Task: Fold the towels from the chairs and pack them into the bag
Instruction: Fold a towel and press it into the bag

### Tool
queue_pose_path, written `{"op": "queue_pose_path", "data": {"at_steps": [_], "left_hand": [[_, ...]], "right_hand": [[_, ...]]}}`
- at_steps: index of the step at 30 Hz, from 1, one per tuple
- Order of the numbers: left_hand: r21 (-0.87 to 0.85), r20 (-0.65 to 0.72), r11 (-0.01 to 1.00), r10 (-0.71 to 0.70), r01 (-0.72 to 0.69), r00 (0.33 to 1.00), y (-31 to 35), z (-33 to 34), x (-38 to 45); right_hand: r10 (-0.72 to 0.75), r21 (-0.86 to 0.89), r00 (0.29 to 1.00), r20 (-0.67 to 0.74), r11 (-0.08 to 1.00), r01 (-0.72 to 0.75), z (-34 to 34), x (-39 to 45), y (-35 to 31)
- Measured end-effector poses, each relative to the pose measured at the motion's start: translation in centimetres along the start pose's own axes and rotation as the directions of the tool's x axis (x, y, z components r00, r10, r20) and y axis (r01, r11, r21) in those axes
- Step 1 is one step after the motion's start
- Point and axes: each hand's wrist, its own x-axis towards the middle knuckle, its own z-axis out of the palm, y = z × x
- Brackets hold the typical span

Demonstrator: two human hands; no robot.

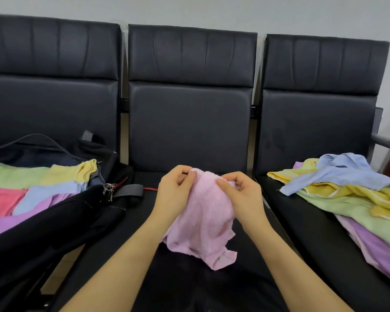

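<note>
A pink towel (203, 224) hangs crumpled over the middle chair seat (131, 235). My left hand (175, 193) pinches its upper edge on the left, and my right hand (242, 194) pinches the upper edge on the right, the two hands close together. On the left chair lies an open black bag (54, 221) with folded towels (32, 188) inside: green, yellow, red, blue and purple. An unfolded heap of towels (347, 192), blue, yellow, green and purple, covers the right chair seat.
Three black padded chairs stand in a row against a pale wall, their backrests (189, 120) upright. The bag's strap and a key ring (108, 188) lie at the left edge of the middle seat. A metal armrest (385, 140) juts out at far right.
</note>
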Motion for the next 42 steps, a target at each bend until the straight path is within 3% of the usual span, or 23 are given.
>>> {"op": "queue_pose_path", "data": {"at_steps": [6, 9, 12, 14, 16, 20, 23, 26, 30, 35, 42], "left_hand": [[-0.055, -0.019, 0.998, 0.014, -0.016, 1.000, 0.5, 0.6, -0.1], [-0.091, -0.087, 0.996, -0.016, 0.008, 0.996, 0.7, -0.5, 0.7], [-0.152, -0.133, 0.984, -0.111, 0.091, 0.985, 0.6, -1.9, 1.2], [-0.232, -0.149, 0.963, -0.172, 0.135, 0.974, 0.6, -2.9, 1.3], [-0.268, -0.151, 0.952, -0.192, 0.147, 0.970, 0.8, -3.7, 1.2], [-0.121, -0.198, 0.989, -0.104, 0.081, 0.975, 0.6, -4.7, 1.1], [0.190, -0.201, 0.981, 0.078, -0.039, 0.977, 0.4, -5.2, 0.6], [0.279, -0.194, 0.955, 0.159, -0.101, 0.968, 0.5, -6.0, 0.2], [0.236, -0.173, 0.969, 0.119, -0.076, 0.978, 0.9, -6.7, -0.2], [-0.032, -0.222, 0.999, -0.015, 0.008, 0.975, 3.3, -6.9, 0.2], [-0.228, -0.267, 0.974, -0.069, 0.007, 0.961, 9.4, -8.2, 3.8]], "right_hand": [[0.035, -0.032, 0.999, 0.005, 0.999, -0.034, -0.9, 0.2, 0.1], [0.161, 0.088, 0.987, 0.028, 0.983, -0.163, -1.5, 0.3, 0.0], [0.168, 0.168, 0.974, 0.151, 0.967, -0.193, -2.3, 0.4, -0.2], [0.114, 0.028, 0.978, 0.175, 0.992, -0.120, -2.7, 0.4, -0.5], [0.058, -0.140, 0.992, 0.113, 0.989, -0.042, -3.0, 0.3, -1.1], [-0.003, -0.266, 1.000, -0.012, 0.964, 0.000, -3.5, 0.0, -1.5], [0.026, -0.138, 0.997, -0.076, 0.990, -0.036, -3.9, -0.3, -1.9], [0.061, 0.024, 0.989, -0.134, 0.998, -0.058, -4.1, -0.8, -2.9], [0.106, 0.148, 0.978, -0.180, 0.986, -0.079, -4.5, -1.1, -4.2], [0.121, 0.205, 0.975, -0.185, 0.975, -0.082, -4.6, -0.6, -6.6], [0.119, 0.412, 0.952, -0.281, 0.911, 0.008, -5.8, 2.1, -11.9]]}}
